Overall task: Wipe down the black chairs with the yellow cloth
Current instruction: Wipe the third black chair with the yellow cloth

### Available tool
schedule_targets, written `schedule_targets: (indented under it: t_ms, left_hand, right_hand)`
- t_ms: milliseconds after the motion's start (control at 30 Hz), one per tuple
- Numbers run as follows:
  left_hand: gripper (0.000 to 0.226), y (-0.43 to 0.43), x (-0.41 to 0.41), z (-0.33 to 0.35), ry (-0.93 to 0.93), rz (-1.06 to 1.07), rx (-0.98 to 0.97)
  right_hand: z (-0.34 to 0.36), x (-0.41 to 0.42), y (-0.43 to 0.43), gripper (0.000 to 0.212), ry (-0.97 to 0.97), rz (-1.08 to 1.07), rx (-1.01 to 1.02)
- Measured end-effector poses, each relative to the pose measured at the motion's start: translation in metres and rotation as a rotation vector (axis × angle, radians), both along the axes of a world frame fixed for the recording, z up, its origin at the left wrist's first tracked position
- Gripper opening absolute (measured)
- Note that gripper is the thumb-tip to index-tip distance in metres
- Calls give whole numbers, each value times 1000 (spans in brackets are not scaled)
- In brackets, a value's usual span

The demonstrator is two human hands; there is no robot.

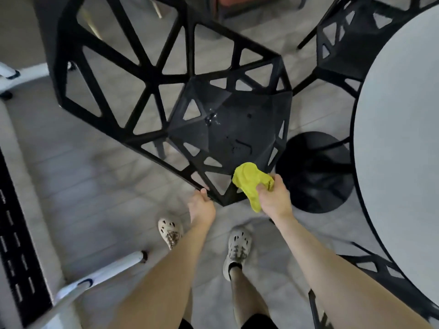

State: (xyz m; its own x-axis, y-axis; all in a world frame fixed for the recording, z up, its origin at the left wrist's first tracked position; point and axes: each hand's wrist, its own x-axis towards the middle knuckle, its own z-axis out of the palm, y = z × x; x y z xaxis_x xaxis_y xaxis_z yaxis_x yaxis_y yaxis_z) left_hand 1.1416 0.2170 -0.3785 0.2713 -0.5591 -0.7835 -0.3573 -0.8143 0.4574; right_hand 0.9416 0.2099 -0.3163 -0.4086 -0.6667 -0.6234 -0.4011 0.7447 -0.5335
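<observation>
A black chair (228, 124) with a lattice of triangular openings stands in front of me, its seat facing up with wet streaks and droplets on it. My left hand (202, 205) grips the chair's front corner edge. My right hand (273, 198) holds a bunched yellow cloth (249, 181) against the front rim of the seat. A second black chair (344, 51) stands at the upper right, and part of a third (370, 269) shows at the lower right.
A round white table (403, 138) fills the right side, its black disc base (316, 172) on the floor just right of the chair. White furniture legs (102, 274) cross the lower left. My feet (237, 248) stand on the grey plank floor.
</observation>
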Motion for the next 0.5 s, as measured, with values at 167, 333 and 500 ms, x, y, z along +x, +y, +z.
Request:
schedule_targets:
  t_ms: [167,333,500]
  left_hand:
    - [38,-14,38,-1,27,53,-83]
    - [46,-57,133,-6,-179,-5,-101]
    - [44,-125,225,-12,-338,-8,-144]
  right_hand:
    - [7,20,-31,31,-29,59,-83]
    - [12,53,-73,36,-99,43,-169]
    - [10,92,-117,32,-205,106,-149]
